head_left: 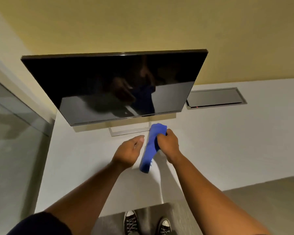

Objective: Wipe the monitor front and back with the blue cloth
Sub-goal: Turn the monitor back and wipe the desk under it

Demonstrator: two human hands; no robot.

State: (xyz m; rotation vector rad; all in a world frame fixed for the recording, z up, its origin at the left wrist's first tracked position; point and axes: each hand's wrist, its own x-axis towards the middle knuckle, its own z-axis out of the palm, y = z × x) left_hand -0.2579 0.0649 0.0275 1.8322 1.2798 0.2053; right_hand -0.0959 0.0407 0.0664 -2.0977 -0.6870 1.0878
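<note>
The white desk (pixel 227 141) fills most of what there is to see, running back to a yellow wall, with a grey metal cable hatch (pixel 215 97) let into its top off to the right. On it stands the wide, flat black monitor (pixel 112 85), its long axis running left to right along the wall and its dark glass face turned towards the person and tipped a little downward. It rests on a slim silver frame stand (pixel 126 131). The screen is off, and it mirrors the desk and the hands below it.

In front of the stand, just above the desk, is the blue cloth (pixel 151 146), bunched into a loose roll. Its long axis runs from near the stand back towards the person, slanting slightly left, with the lower end hanging free.

The right hand (pixel 168 146) has its fingers curled round the upper part of the cloth and grips it firmly. The left hand (pixel 129 150) is just beside the cloth, palm turned towards it, fingers relaxed and holding nothing; I cannot tell whether it touches the fabric.

To my eye the wiping has not begun: the cloth is below the screen and not against the glass. The person looks to be readying the cloth. The next move, I would judge, calls for spreading it into a flat pad, raising it to the screen face and sweeping along the width, with the free hand steadying the edge so the thin stand does not rock. The back comes afterwards.
</note>
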